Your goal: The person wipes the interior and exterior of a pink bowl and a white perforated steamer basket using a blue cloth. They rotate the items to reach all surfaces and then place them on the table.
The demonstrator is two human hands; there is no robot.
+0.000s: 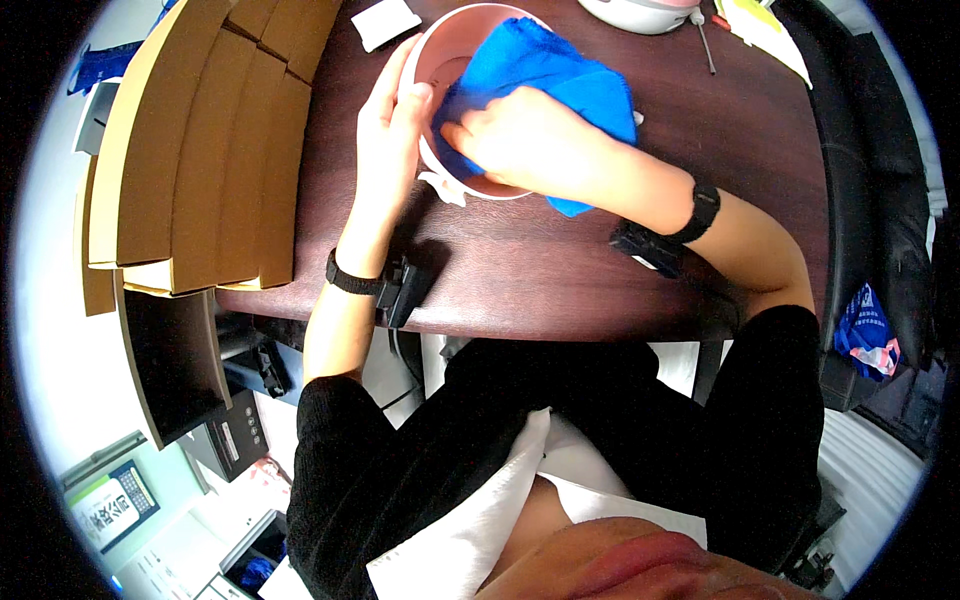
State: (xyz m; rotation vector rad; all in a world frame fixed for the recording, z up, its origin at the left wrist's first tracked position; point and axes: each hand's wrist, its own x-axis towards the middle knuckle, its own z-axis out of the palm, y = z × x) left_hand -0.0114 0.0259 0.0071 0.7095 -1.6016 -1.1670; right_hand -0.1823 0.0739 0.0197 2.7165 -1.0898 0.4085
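A round pale pink container point(432, 58) sits on the desk, tilted or upright, I cannot tell exactly. My left hand point(395, 120) grips its left wall, thumb on the rim and fingers outside. A bright blue cloth point(555, 75) lies bunched in the container and hangs over its right side. My right hand point(505, 140) reaches into the container with curled fingers pressed into the cloth; the fingertips are partly hidden. Something white and crumpled point(445, 188) lies at the container's near left. Black straps with small devices are worn on both my wrists.
Stacked cardboard boxes point(195, 150) line the left of the dark wooden desk point(520, 290). At the back are a white packet point(385, 22), a white appliance point(630, 12), a thin metal tool point(708, 55) and yellowish papers point(765, 30). A black sofa point(880, 150) with a blue bag point(865, 330) stands right.
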